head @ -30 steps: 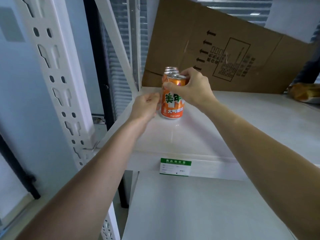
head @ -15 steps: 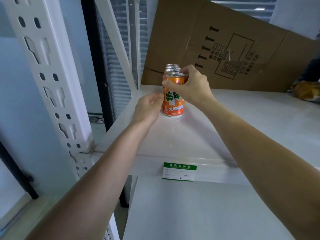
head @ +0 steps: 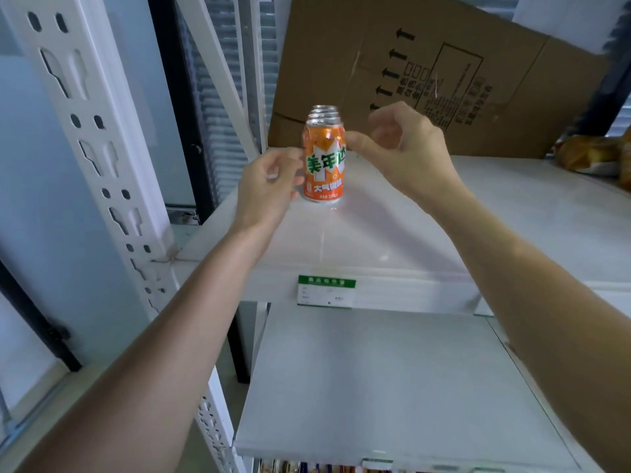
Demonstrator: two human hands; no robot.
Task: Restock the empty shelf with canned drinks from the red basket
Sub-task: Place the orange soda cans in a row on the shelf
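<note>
Flanking the front can (head: 324, 162), both hands' fingers (head: 355, 141) loosely curled

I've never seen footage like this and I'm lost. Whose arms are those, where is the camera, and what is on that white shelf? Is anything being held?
No machine here: a person wears a wide-angle camera on the head, so you look down along both bare arms. On the white metal shelf stands a row of orange drink cans, one behind another. Brown flattened cardboard leans at the back. The left hand has its fingers beside the front can, seemingly touching it. The right hand has curled fingers, its thumb tip at the can's upper edge; neither hand clearly grips it. A green-and-white price label sits on the shelf edge.
</note>
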